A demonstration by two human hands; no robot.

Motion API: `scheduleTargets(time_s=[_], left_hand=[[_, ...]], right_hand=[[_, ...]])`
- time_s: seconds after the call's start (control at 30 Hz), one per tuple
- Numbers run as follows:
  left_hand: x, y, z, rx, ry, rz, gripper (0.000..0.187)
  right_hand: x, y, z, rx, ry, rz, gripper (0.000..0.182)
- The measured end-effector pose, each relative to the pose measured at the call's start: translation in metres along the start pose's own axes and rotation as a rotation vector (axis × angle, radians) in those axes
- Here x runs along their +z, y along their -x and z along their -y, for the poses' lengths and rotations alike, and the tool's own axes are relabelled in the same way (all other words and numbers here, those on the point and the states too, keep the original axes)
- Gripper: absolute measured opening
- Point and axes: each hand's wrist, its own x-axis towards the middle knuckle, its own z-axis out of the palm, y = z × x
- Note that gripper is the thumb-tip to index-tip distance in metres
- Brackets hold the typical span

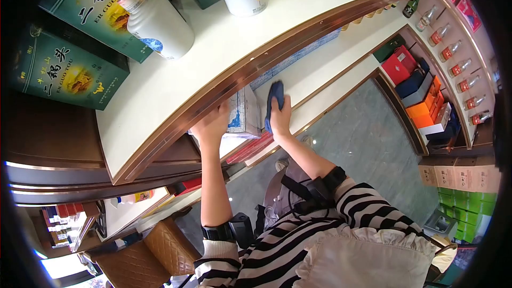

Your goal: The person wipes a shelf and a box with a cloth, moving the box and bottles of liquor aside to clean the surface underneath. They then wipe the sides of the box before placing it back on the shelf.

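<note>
My right hand (pixel 281 117) grips a folded dark blue cloth (pixel 275 102) and holds it upright over the white lower shelf (pixel 314 66). Beside it, my left hand (pixel 212 125) is on the near side of a white box with blue print (pixel 245 112), thumb toward the box. The upper counter's brown edge partly hides that box and my left fingertips. Behind it on the lower shelf lies a long blue patterned box (pixel 298 56).
Above my hands, the curved white counter (pixel 224 48) carries white bottles (pixel 161 28) and green boxes (pixel 66 69). Glass bottles (pixel 450 49) line a shelf at right, over orange boxes (pixel 425 105). Brown chairs (pixel 144 256) stand at lower left.
</note>
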Motion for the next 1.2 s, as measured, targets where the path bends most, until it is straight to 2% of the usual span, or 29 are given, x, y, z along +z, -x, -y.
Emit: scheduleTargets(time_s=[0.03,0.1,0.17,0.2,0.33,0.37,0.43,0.5,0.53,0.57,0.63,0.67,0.73,0.77,0.8,0.83,0.9,0.93,1.03,1.1,1.13,1.17,1.2], left_hand=[[-0.004,-0.002,-0.003,0.0,0.0,0.002,0.035],[-0.021,-0.009,-0.012,-0.194,0.184,0.19,0.037],[-0.033,-0.013,-0.015,-0.208,0.221,0.221,0.037],[-0.035,-0.013,-0.016,-0.223,0.257,0.25,0.037],[-0.031,-0.011,-0.018,-0.212,0.251,0.125,0.038],[-0.03,-0.012,-0.017,-0.222,0.257,0.149,0.038],[-0.033,-0.016,-0.019,-0.22,0.263,0.17,0.038],[-0.042,-0.019,-0.024,-0.268,0.263,0.228,0.036],[-0.042,-0.018,-0.023,-0.256,0.264,0.228,0.036],[-0.04,-0.018,-0.022,-0.289,0.274,0.251,0.036],[-0.041,-0.019,-0.022,-0.322,0.287,0.271,0.035],[-0.043,-0.019,-0.023,-0.309,0.288,0.268,0.035],[-0.038,-0.018,-0.02,-0.294,0.29,0.263,0.034],[-0.029,-0.014,-0.014,-0.191,0.283,0.161,0.034],[-0.023,-0.011,-0.011,-0.088,0.275,0.062,0.035],[-0.023,-0.011,-0.011,-0.088,0.276,0.068,0.035],[-0.023,-0.01,-0.011,-0.065,0.163,0.08,0.03],[-0.025,-0.009,-0.012,-0.064,0.164,0.084,0.03],[-0.035,-0.012,-0.015,-0.05,0.178,0.129,0.028],[-0.039,-0.016,-0.021,-0.206,0.228,0.193,0.027],[-0.034,-0.014,-0.017,-0.202,0.229,0.191,0.027],[-0.024,-0.009,-0.009,-0.021,0.114,0.112,0.029],[-0.02,-0.008,-0.006,0.159,-0.001,0.028,0.032]], right_hand=[[0.006,0.009,0.032,0.002,0.001,0.0,0.014],[0.02,0.024,0.078,-0.141,-0.167,0.122,0.012],[0.037,0.03,0.07,-0.489,-0.078,0.128,0.011],[0.037,0.033,0.068,-0.343,-0.138,0.172,0.012],[0.025,0.029,0.032,-0.224,0.037,0.21,0.01],[0.019,0.028,0.007,-0.225,0.036,0.208,0.01],[0.006,0.025,-0.048,-0.113,0.355,0.195,0.019],[-0.011,0.027,-0.083,0.241,0.458,0.273,0.026],[-0.021,0.022,-0.115,0.204,0.489,0.321,0.03],[-0.023,0.02,-0.109,0.205,0.483,0.313,0.03],[-0.024,0.01,-0.092,0.456,0.418,0.373,0.029],[-0.019,0.007,-0.096,0.265,0.434,0.236,0.023],[-0.007,0.007,-0.037,0.128,0.19,0.078,0.02],[-0.002,0.011,0.0,0.039,0.086,0.031,0.018],[0.005,0.016,0.034,-0.05,0.028,0.055,0.017],[0.011,0.022,0.059,-0.138,-0.029,0.077,0.015],[0.02,0.031,0.079,-0.27,-0.031,0.276,0.014],[0.028,0.031,0.076,-0.455,0.012,0.198,0.016],[0.03,0.02,0.043,-0.373,0.107,0.179,0.016],[0.022,0.01,-0.009,-0.32,0.178,0.196,0.019],[0.016,0.006,-0.042,-0.212,0.329,0.221,0.021],[0.009,0.004,-0.067,-0.104,0.476,0.242,0.023],[-0.001,0.003,-0.085,-0.11,0.473,0.236,0.023]])
